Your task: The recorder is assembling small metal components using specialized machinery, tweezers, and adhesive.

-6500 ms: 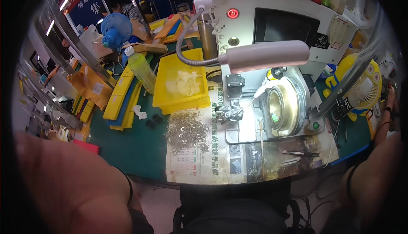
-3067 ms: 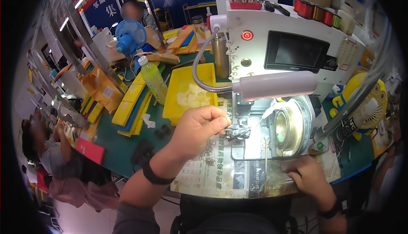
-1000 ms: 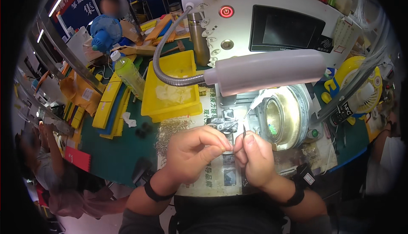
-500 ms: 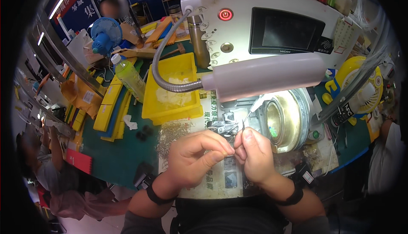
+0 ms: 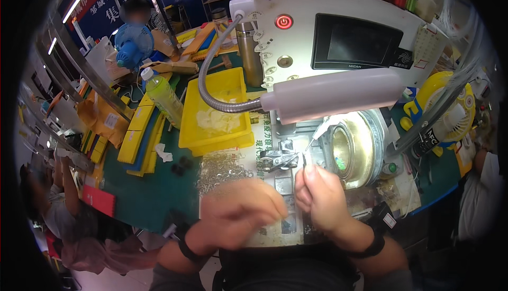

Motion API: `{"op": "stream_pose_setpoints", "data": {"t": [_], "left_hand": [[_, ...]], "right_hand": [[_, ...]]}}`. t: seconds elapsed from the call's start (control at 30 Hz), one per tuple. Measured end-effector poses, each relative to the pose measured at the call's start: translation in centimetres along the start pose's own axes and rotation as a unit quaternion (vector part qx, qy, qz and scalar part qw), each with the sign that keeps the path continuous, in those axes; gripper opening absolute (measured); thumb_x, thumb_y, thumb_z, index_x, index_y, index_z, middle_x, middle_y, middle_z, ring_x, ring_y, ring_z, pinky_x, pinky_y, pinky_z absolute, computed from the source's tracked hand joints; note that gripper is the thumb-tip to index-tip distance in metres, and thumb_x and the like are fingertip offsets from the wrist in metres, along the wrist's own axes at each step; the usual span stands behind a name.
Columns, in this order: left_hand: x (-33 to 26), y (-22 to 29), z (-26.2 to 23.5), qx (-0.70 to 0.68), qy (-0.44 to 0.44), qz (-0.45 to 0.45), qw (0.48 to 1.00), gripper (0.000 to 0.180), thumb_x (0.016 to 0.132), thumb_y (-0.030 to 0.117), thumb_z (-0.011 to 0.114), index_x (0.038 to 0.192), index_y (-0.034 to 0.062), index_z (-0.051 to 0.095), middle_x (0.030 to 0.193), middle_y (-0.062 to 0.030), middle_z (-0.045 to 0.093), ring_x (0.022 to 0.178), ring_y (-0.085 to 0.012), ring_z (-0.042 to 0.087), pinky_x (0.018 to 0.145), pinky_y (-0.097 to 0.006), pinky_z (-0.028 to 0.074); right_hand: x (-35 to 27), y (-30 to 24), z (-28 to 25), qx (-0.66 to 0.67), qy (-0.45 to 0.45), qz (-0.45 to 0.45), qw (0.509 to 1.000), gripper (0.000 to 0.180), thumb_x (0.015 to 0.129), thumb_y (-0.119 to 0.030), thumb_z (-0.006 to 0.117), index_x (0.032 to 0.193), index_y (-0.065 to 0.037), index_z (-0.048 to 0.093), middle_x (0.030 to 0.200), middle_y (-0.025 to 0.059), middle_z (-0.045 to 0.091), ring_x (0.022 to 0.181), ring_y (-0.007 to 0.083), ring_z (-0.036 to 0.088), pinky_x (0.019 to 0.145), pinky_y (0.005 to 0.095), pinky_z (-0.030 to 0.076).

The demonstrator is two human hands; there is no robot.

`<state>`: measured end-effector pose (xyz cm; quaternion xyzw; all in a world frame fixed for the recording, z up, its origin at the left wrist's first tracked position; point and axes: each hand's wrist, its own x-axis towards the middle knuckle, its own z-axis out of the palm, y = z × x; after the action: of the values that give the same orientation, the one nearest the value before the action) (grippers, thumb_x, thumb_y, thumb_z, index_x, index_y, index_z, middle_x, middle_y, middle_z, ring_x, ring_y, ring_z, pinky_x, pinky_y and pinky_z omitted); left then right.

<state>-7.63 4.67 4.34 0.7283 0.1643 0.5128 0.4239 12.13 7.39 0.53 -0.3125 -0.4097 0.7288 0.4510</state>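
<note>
At a green workbench (image 5: 143,196), a person works with bare hands under a pink-white lamp (image 5: 338,96). The right hand (image 5: 324,198), its thumb and fingers pinched tight, grips a thin dark tool (image 5: 305,160), which points up and away from the wearer, its end in the bright light just beside a metal fixture (image 5: 279,160). The left hand (image 5: 243,210) hovers to its side, apart from it, fingers drawn together but blurred — whether they hold anything cannot be told.

Just beyond the left hand, a tangled pile of small metal pieces (image 5: 222,168) spreads on a printed paper sheet (image 5: 390,196). A yellow tray (image 5: 191,116) holding pale material stands behind the pile. To the right of the fixture, a white nozzle (image 5: 318,134) slants down near a round brass bowl (image 5: 366,151) with a green spot inside.

A white machine (image 5: 296,42) rises at the back, its red button (image 5: 284,21) lit and its screen (image 5: 357,42) dark. A drink bottle (image 5: 163,95) leans left of the tray, a yellow fan (image 5: 450,103) stands at right — and a co-worker (image 5: 61,201) sits at far left, near a red notebook (image 5: 99,200).
</note>
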Motion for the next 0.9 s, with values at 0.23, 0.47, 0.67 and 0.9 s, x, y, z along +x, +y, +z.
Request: {"op": "stream_pose_setpoints", "data": {"t": [0.23, 0.47, 0.67, 0.9], "left_hand": [[4.5, -4.8, -11.3, 0.442, 0.187, -0.130, 0.867, 0.013, 0.091, 0.007, 0.065, 0.099, -0.0011, 0.072, 0.096, -0.0117, 0.073, 0.085, -0.0206, 0.068, 0.081, -0.030, 0.052], [0.2, -11.4, -21.3, 0.502, 0.187, -0.068, 0.842, 0.039, 0.091, 0.003, 0.059, 0.128, -0.0023, 0.049, 0.114, -0.0119, 0.056, 0.109, -0.0262, 0.056, 0.101, -0.033, 0.041], [-0.1, -13.5, -22.6, 0.408, 0.213, -0.276, 0.844, 0.039, 0.095, 0.012, 0.063, 0.128, -0.0049, 0.054, 0.129, -0.0174, 0.060, 0.119, -0.0282, 0.056, 0.101, -0.038, 0.043], [0.4, -10.1, -15.2, 0.329, 0.252, -0.115, 0.903, 0.020, 0.097, 0.016, 0.062, 0.097, -0.0043, 0.064, 0.080, -0.0032, 0.058, 0.072, -0.0091, 0.051, 0.067, -0.025, 0.040]], "right_hand": [[-5.9, -2.9, -7.0, -0.494, -0.121, -0.153, 0.847, 0.020, 0.102, -0.017, 0.051, 0.101, -0.003, 0.065, 0.079, 0.0118, 0.065, 0.070, 0.0261, 0.066, 0.066, 0.0363, 0.052], [-5.9, -0.5, -11.4, -0.730, -0.046, -0.264, 0.628, 0.018, 0.091, -0.027, 0.064, 0.097, -0.011, 0.068, 0.079, 0.0081, 0.063, 0.075, 0.0287, 0.066, 0.068, 0.0423, 0.051], [-6.3, 0.0, -14.1, -0.754, 0.006, -0.262, 0.602, 0.022, 0.087, -0.027, 0.066, 0.102, -0.010, 0.067, 0.092, 0.0056, 0.060, 0.091, 0.0258, 0.061, 0.080, 0.0392, 0.048], [-6.6, 0.5, -14.3, -0.703, 0.020, -0.306, 0.642, 0.020, 0.086, -0.025, 0.068, 0.098, -0.009, 0.065, 0.093, 0.0070, 0.059, 0.094, 0.0261, 0.059, 0.082, 0.0391, 0.047]]}}
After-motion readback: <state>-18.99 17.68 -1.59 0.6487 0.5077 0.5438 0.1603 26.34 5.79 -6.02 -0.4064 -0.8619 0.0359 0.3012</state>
